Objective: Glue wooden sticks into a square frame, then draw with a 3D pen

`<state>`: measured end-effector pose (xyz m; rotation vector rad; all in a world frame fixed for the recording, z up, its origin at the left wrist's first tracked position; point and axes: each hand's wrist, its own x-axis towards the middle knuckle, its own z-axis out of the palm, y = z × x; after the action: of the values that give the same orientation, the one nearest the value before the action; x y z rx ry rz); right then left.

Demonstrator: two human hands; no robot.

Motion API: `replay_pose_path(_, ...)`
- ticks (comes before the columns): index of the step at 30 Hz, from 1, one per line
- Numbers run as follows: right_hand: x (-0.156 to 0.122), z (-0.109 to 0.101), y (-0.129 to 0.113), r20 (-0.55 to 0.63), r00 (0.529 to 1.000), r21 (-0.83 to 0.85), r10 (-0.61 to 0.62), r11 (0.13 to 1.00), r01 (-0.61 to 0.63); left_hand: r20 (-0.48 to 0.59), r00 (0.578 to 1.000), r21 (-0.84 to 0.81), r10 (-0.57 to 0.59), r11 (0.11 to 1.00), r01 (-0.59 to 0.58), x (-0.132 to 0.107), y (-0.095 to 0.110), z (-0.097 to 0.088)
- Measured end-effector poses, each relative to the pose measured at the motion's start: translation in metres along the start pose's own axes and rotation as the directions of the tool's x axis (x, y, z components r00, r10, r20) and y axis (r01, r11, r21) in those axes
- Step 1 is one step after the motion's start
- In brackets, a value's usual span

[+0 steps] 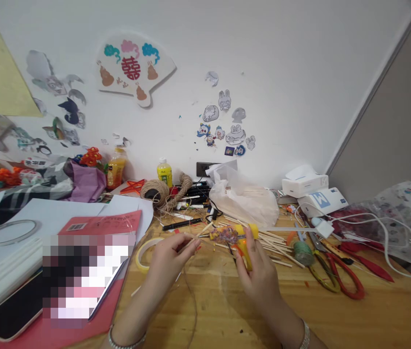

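Observation:
My right hand (261, 271) is wrapped round the handle of a yellow hot glue gun (227, 233), its orange trigger under the fingers. A long whitish glue stick (288, 229) juts from the gun's back end. The nozzle points left, close to my left hand (174, 254). Between the thumb and fingers of that hand is a thin wooden stick (204, 230), slanting up to the right by the nozzle tip. Whether nozzle and stick touch, I cannot tell. Behind the gun, several more wooden sticks (272, 248) lie loose on the wooden table (220, 310).
Left are a roll of yellow tape (143, 254), a red folder (99, 228) and a phone (10, 308). Pliers (323, 271), red-handled scissors (347, 281) and green twine (303, 253) lie right, near a white cable (380, 232). Jute rope (156, 191) and a plastic bag (241, 194) sit behind.

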<state>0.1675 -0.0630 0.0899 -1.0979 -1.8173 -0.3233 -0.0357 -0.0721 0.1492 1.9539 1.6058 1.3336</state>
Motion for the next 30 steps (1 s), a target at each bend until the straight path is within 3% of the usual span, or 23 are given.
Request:
replay_pose_path(13, 0.002, -0.003, -0.001, -0.029, 0.999, -0.078, -0.017, 0.997, 0.015, -0.005, 1.0, 0.036, 0.01, 0.999, -0.01, -0.001, -0.001, 0.0)
replay_pose_path(17, 0.004, -0.001, 0.002, -0.048, 0.999, -0.181, -0.019, 0.983, 0.01, -0.005, 1.0, 0.043, 0.012, 0.999, -0.011, -0.001, -0.001, 0.0)
replay_pose_path(22, 0.01, 0.003, 0.014, -0.006, 0.992, -0.353, 0.122, 0.928, -0.117, -0.007, 1.0, 0.039, 0.018, 0.999, -0.018, -0.001, 0.0, -0.001)
replay_pose_path(26, 0.011, 0.009, 0.036, 0.061, 0.949, -0.482, 0.309, 0.842, -0.243, -0.021, 0.999, 0.048, 0.036, 0.998, -0.035, -0.001, 0.0, 0.0)
replay_pose_path(30, 0.0, 0.02, 0.063, 0.115, 0.931, -0.527, 0.345, 0.816, -0.238, -0.035, 0.999, 0.049, 0.041, 0.998, -0.039, -0.001, 0.0, 0.001)
